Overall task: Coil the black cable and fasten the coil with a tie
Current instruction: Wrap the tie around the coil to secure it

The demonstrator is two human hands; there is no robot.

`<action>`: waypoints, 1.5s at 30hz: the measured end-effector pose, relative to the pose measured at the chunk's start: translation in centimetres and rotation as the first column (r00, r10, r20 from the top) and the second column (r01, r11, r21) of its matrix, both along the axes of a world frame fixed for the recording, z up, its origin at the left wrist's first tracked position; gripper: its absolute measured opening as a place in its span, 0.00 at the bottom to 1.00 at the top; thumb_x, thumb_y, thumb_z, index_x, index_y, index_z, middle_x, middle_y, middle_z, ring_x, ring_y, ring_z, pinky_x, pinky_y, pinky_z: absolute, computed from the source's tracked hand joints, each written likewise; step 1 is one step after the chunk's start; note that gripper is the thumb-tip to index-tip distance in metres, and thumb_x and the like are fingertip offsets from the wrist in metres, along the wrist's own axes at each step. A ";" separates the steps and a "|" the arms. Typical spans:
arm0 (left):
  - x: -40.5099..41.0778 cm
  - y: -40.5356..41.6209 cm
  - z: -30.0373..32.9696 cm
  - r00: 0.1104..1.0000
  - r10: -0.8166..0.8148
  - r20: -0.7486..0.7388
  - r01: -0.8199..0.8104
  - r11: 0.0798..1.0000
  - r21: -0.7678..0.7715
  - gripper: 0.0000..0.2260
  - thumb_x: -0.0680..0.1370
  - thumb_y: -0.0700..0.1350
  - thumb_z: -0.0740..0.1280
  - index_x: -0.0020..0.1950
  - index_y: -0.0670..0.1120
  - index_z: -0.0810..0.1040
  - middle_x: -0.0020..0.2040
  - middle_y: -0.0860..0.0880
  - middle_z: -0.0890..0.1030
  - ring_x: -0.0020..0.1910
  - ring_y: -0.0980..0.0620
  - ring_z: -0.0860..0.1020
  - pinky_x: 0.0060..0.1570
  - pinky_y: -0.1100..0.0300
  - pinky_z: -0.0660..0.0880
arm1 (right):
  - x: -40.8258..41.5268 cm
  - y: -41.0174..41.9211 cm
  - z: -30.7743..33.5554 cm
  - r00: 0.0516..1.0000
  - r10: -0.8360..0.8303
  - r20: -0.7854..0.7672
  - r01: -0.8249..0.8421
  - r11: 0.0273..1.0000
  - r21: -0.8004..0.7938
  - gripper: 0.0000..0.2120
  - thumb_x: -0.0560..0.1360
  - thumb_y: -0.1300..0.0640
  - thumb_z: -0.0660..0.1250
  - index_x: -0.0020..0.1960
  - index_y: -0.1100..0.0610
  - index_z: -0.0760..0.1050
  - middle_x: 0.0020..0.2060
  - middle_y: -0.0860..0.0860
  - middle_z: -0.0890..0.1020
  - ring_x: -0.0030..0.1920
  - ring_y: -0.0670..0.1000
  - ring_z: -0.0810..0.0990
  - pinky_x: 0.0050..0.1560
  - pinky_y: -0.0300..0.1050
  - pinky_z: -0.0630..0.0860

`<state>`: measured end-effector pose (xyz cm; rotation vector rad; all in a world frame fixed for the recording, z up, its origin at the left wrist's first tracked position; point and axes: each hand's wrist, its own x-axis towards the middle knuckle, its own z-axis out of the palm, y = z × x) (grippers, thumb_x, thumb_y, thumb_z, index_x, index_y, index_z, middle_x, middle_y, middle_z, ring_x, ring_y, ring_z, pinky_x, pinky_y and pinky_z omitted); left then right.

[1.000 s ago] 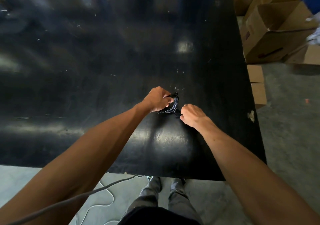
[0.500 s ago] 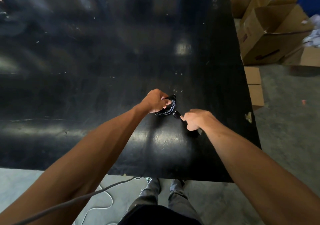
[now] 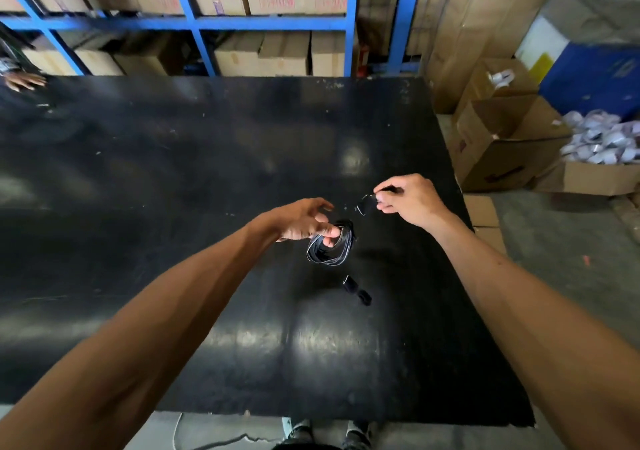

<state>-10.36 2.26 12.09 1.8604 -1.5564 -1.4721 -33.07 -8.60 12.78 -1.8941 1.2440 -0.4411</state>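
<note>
- Above the black tabletop [image 3: 173,207], the left hand [image 3: 304,222] holds the coiled black cable [image 3: 330,247] with thumb and fingers.
- Its plug end [image 3: 356,290] hangs below the coil.
- Right hand [image 3: 410,200] pinches a thin tie [image 3: 363,203], just beside the coil.

Cable coil [image 3: 330,248] held over tabletop [image 3: 173,189], right of centre, on left hand [image 3: 304,222]. Plug [image 3: 356,290] located nearer the front edge. Right hand [image 3: 407,200] positioned toward right edge, boxes [image 3: 502,144] stacked beyond it.
</note>
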 end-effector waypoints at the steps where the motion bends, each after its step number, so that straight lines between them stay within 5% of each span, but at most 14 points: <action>1: 0.2 -0.2 0.7 0.999 -0.018 -0.037 0.019 1.000 0.008 0.35 0.79 0.47 0.72 0.80 0.40 0.58 0.44 0.45 0.87 0.58 0.40 0.81 0.69 0.44 0.72 | 0.8 0.0 0.6 1.000 0.018 0.009 -0.018 1.000 -0.022 0.08 0.79 0.62 0.71 0.56 0.59 0.86 0.45 0.56 0.88 0.43 0.49 0.89 0.50 0.43 0.86; 5: 0.9 -0.8 3.0 0.982 -0.007 -0.191 0.014 0.999 0.035 0.35 0.80 0.42 0.70 0.80 0.38 0.54 0.42 0.46 0.86 0.52 0.49 0.84 0.68 0.49 0.75 | 3.4 0.7 2.9 0.964 0.251 -0.091 -0.251 0.968 0.009 0.09 0.81 0.56 0.67 0.53 0.48 0.86 0.47 0.46 0.87 0.45 0.48 0.88 0.49 0.47 0.85; 10: 2.5 -1.2 4.7 0.973 -0.036 -0.228 0.040 0.999 0.013 0.11 0.79 0.42 0.70 0.60 0.40 0.76 0.44 0.42 0.84 0.48 0.50 0.84 0.68 0.43 0.73 | 5.3 0.8 4.2 0.920 0.344 -0.187 -0.351 0.936 0.000 0.14 0.82 0.52 0.64 0.43 0.38 0.81 0.35 0.32 0.83 0.39 0.40 0.82 0.41 0.39 0.75; 16: 3.4 -2.5 6.0 0.963 0.080 -0.258 -0.083 0.997 -0.002 0.08 0.79 0.43 0.70 0.50 0.38 0.80 0.41 0.41 0.82 0.45 0.46 0.84 0.47 0.58 0.82 | 6.2 1.0 4.9 0.950 0.283 -0.130 -0.310 0.897 -0.315 0.09 0.79 0.58 0.72 0.58 0.50 0.86 0.49 0.47 0.85 0.49 0.50 0.84 0.54 0.48 0.80; 20: 3.8 -3.6 6.6 0.932 0.173 -0.318 -0.179 0.984 0.010 0.11 0.80 0.43 0.69 0.39 0.40 0.81 0.38 0.42 0.81 0.39 0.47 0.83 0.42 0.57 0.82 | 6.0 1.7 5.8 0.904 0.337 -0.263 -0.427 0.677 -0.600 0.10 0.79 0.64 0.70 0.58 0.56 0.84 0.51 0.53 0.86 0.48 0.57 0.85 0.50 0.56 0.81; 28: 4.6 -4.8 6.6 0.894 0.225 -0.389 -0.231 0.973 0.032 0.13 0.81 0.44 0.68 0.38 0.40 0.81 0.39 0.42 0.80 0.42 0.45 0.82 0.50 0.51 0.82 | 5.8 2.8 6.6 0.770 0.256 -0.584 -0.613 0.547 -0.569 0.26 0.78 0.41 0.67 0.66 0.60 0.78 0.58 0.53 0.79 0.54 0.54 0.81 0.54 0.53 0.80; 35: 5.2 -4.8 6.6 0.908 0.181 -0.377 -0.171 0.983 0.059 0.13 0.81 0.46 0.69 0.39 0.42 0.84 0.37 0.44 0.80 0.43 0.45 0.82 0.51 0.51 0.82 | 7.1 3.6 6.8 0.719 0.140 -0.680 -0.671 0.394 -0.628 0.15 0.84 0.52 0.60 0.58 0.60 0.82 0.51 0.54 0.82 0.49 0.55 0.83 0.46 0.51 0.81; 39: 5.1 -4.7 6.7 0.938 0.131 -0.322 -0.137 0.991 0.003 0.12 0.81 0.46 0.68 0.41 0.43 0.84 0.37 0.45 0.80 0.44 0.44 0.82 0.46 0.56 0.81 | 7.7 3.0 7.6 0.823 0.143 -0.549 -0.521 0.574 -0.632 0.18 0.83 0.50 0.61 0.50 0.61 0.84 0.45 0.56 0.84 0.42 0.58 0.84 0.42 0.53 0.79; 42: 4.9 -4.9 6.6 0.903 0.194 -0.383 -0.213 0.977 -0.009 0.11 0.81 0.47 0.68 0.49 0.39 0.83 0.37 0.45 0.80 0.44 0.44 0.83 0.59 0.47 0.80 | 8.2 2.2 7.9 0.936 0.102 -0.336 -0.289 0.767 -0.573 0.13 0.80 0.53 0.68 0.49 0.62 0.85 0.44 0.57 0.85 0.44 0.59 0.83 0.43 0.53 0.78; 45: 4.5 -5.2 6.9 0.887 0.227 -0.402 -0.265 0.963 -0.042 0.15 0.81 0.46 0.69 0.55 0.33 0.81 0.36 0.45 0.80 0.43 0.44 0.83 0.63 0.42 0.77 | 8.5 1.5 8.3 0.969 0.011 -0.249 -0.138 0.856 -0.498 0.16 0.78 0.55 0.72 0.65 0.55 0.81 0.50 0.53 0.88 0.51 0.56 0.85 0.51 0.53 0.82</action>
